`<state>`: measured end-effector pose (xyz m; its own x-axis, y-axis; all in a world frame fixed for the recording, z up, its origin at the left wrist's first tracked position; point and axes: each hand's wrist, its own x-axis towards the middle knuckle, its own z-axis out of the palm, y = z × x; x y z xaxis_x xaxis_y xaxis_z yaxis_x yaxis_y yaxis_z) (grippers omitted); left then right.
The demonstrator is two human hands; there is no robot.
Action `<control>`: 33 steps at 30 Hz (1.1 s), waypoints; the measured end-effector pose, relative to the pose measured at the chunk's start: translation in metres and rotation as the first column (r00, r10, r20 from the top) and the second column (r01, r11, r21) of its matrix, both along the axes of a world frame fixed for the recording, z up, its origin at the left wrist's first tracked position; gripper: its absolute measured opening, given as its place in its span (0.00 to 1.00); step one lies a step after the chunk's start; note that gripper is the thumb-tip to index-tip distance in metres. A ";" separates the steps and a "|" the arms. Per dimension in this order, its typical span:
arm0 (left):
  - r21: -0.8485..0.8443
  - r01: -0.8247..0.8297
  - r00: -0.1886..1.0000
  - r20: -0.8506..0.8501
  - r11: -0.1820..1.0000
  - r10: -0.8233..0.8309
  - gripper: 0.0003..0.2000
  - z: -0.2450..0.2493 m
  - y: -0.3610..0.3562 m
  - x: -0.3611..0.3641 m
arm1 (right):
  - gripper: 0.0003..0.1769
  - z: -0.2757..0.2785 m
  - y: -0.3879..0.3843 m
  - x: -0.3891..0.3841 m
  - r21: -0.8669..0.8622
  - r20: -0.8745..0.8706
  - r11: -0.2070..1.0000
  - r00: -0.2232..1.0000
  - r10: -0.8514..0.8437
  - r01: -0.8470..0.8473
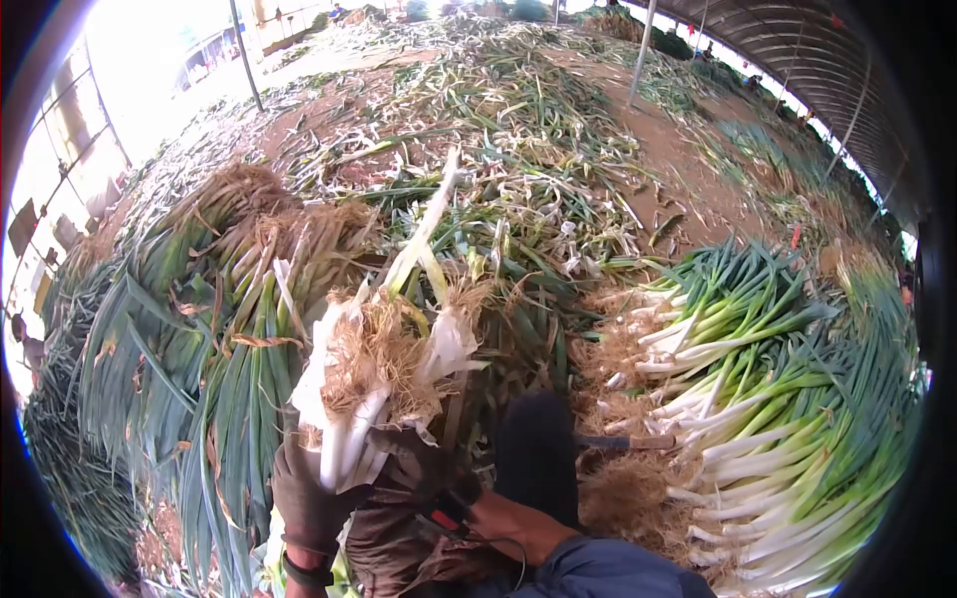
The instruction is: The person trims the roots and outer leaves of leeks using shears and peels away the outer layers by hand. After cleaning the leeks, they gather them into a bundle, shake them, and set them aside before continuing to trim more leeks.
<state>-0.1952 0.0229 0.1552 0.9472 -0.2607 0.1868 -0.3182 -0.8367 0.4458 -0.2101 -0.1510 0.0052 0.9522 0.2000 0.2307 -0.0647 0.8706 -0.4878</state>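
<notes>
In front of me is a bunch of long green onions (344, 444), roots upward, with white stalks and torn pale outer skins around a brown tangle of roots (374, 364). My left hand (309, 498), in a dark glove, is closed around the stalks from the left. On the bunch's right side, my gloved right hand (424, 466) is closed against the stalks and skins; some of its fingers are hidden. A pale peeled leaf (429, 224) sticks up beyond the roots. The lower part of the bunch is hidden by my hands.
Unpeeled green onions (179, 319) are heaped at left. Clean ones with white stalks (758, 468) lie in rows at right. A wooden-handled tool (638, 442) lies beside my knee (536, 448). Peeled leaves (508, 110) litter the ground ahead, where metal poles (643, 50) stand.
</notes>
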 end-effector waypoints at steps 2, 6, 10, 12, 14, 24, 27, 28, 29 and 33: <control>0.033 0.011 0.998 0.067 0.999 -0.013 0.68 0.001 -0.001 -0.001 | 0.32 0.028 -0.018 -0.001 -0.372 0.003 0.928 0.999 0.034 -0.031; 0.030 -0.046 0.999 0.003 0.999 0.046 0.64 0.003 0.001 0.005 | 0.41 0.005 -0.013 0.015 -0.449 0.203 0.892 0.966 0.162 -0.055; 0.048 -0.056 0.996 -0.069 0.997 0.060 0.62 0.000 0.002 0.012 | 0.28 0.022 -0.020 0.006 -0.432 0.482 0.834 0.869 -0.108 0.344; 0.052 -0.046 0.997 -0.066 0.998 0.050 0.61 -0.003 0.005 0.017 | 0.28 0.005 -0.021 0.005 -0.383 0.448 0.891 0.893 -0.052 0.244; 0.056 -0.036 0.998 -0.058 0.998 0.039 0.60 -0.003 0.006 0.022 | 0.28 0.060 -0.021 0.001 -0.454 0.029 0.891 1.000 0.001 0.012; 0.089 0.039 0.979 -0.203 0.995 -0.020 0.61 0.022 0.001 0.022 | 0.27 -0.007 -0.028 0.003 -0.465 0.872 -0.119 0.477 0.108 0.877; 0.134 -0.010 0.997 -0.078 0.991 0.021 0.65 0.003 -0.006 0.010 | 0.26 0.013 -0.044 0.008 -0.581 0.812 0.057 0.575 0.095 0.812; 0.144 -0.026 0.996 -0.082 0.989 0.038 0.64 0.002 -0.009 0.008 | 0.25 0.021 -0.051 0.008 -0.655 0.749 0.197 0.661 0.045 0.729; 0.152 -0.039 0.995 -0.088 0.988 0.053 0.64 0.001 -0.012 0.007 | 0.25 0.040 -0.062 0.009 -0.659 0.746 0.207 0.664 0.052 0.723; 0.213 -0.024 0.999 -0.017 0.977 0.028 0.59 -0.003 -0.023 -0.002 | 0.40 0.134 -0.107 -0.004 -0.976 -0.156 -0.198 0.913 0.376 -0.086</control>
